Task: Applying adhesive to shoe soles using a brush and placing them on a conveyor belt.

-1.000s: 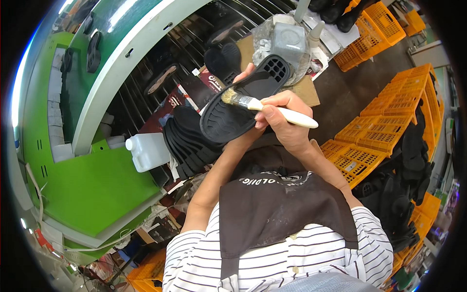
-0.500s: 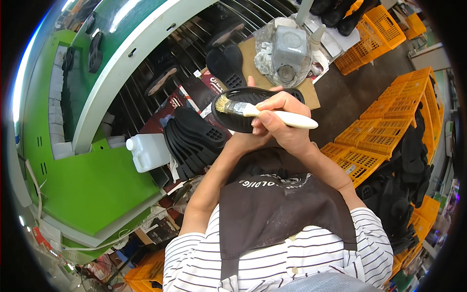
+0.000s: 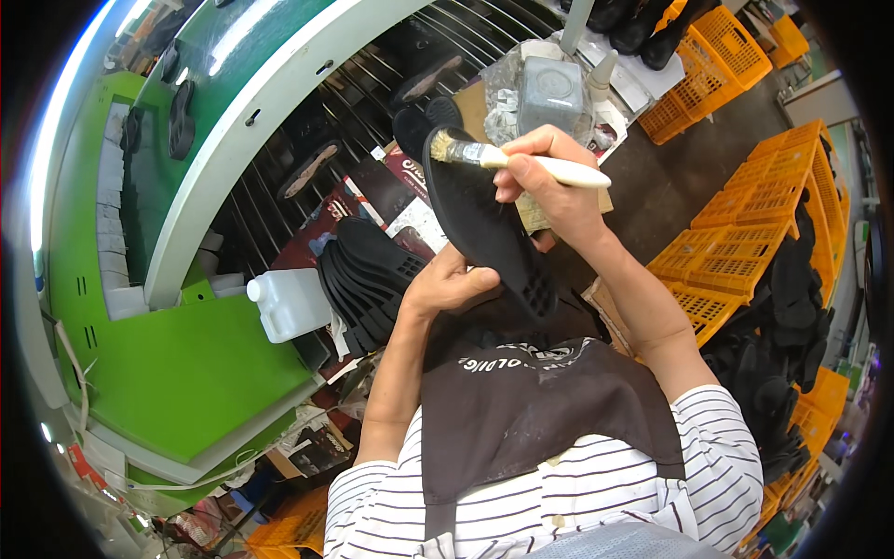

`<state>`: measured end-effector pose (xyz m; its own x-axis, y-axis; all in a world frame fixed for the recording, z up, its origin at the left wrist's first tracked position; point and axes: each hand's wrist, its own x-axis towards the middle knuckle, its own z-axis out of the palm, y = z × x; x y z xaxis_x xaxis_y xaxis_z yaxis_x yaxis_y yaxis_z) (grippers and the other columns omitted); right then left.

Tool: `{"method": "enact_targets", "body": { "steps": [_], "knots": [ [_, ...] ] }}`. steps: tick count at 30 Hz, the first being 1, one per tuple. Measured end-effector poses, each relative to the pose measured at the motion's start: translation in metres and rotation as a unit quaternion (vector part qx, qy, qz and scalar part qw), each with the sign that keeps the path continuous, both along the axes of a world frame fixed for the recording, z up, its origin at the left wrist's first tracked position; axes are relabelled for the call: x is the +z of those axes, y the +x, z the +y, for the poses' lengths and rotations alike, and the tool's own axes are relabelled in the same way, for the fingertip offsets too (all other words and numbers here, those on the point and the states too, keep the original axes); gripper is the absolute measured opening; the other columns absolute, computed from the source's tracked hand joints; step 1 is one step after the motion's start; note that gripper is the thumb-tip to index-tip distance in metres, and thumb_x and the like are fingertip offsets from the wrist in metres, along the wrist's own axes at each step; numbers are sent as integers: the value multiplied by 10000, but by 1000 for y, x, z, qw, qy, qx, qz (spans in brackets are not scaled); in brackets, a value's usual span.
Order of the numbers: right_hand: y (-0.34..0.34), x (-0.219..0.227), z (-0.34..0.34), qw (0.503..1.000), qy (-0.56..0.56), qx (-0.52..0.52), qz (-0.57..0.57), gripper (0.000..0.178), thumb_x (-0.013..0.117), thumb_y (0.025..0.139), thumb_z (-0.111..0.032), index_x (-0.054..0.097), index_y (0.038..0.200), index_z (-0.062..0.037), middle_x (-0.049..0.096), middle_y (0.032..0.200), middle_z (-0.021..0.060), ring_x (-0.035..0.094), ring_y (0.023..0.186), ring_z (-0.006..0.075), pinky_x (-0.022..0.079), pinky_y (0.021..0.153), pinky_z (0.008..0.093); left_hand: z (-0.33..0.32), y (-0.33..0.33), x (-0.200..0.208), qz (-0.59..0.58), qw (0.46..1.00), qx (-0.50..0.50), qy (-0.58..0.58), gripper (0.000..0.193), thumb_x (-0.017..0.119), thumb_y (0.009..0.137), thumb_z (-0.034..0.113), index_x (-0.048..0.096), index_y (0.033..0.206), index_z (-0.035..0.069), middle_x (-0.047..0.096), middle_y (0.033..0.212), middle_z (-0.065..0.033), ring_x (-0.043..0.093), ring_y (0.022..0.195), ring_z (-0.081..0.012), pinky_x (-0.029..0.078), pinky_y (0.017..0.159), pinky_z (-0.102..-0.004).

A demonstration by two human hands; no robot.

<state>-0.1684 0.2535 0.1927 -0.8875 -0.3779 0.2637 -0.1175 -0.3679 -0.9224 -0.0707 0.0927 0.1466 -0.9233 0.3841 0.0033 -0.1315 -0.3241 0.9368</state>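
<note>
A black shoe sole [image 3: 480, 219] slants in front of my apron, its far end up and its gridded heel toward me. My left hand [image 3: 449, 282] grips it by the left edge, thumb on top and the other fingers hidden beneath. In my right hand [image 3: 549, 177] is a paintbrush [image 3: 570, 172] with a white handle, pinched near its metal band. Its pale bristles touch the sole's far end. To the left, a row of stacked black soles [image 3: 368, 275] leans together, and another sole [image 3: 442, 112] lies behind the one I hold.
A white plastic jug [image 3: 287, 306] stands left of the stacked soles. Past my right hand are a clear square container [image 3: 551, 93] in plastic wrap and a pale nozzle bottle [image 3: 603, 74]. Metal rods carry shoe parts beside the green machine [image 3: 177, 382]. Orange crates [image 3: 736, 233] stand right.
The sole has turned from lying crosswise to pointing away from me, showing a different face. My left hand has come out from beneath to its left edge; the brush has moved farther away.
</note>
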Motion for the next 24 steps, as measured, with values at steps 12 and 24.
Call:
{"method": "enact_targets", "body": {
  "steps": [12,24],
  "knots": [
    [-4,-5,-5,997,58,40,8,160,586,909,-119,579,965,31,652,795,91,640,676,112,540,625,223,-6,13,0,-84,983,102,130,861,241,865,731,474,1123,-56,553,765,-100,528,625,-137,414,520,-233],
    [18,-5,-8,989,50,135,-20,159,635,870,-75,604,952,57,654,793,91,641,679,97,536,607,205,-18,18,-6,-153,943,125,270,823,333,880,681,439,1231,-55,561,949,-185,550,697,-211,438,569,-276]
  ]
}}
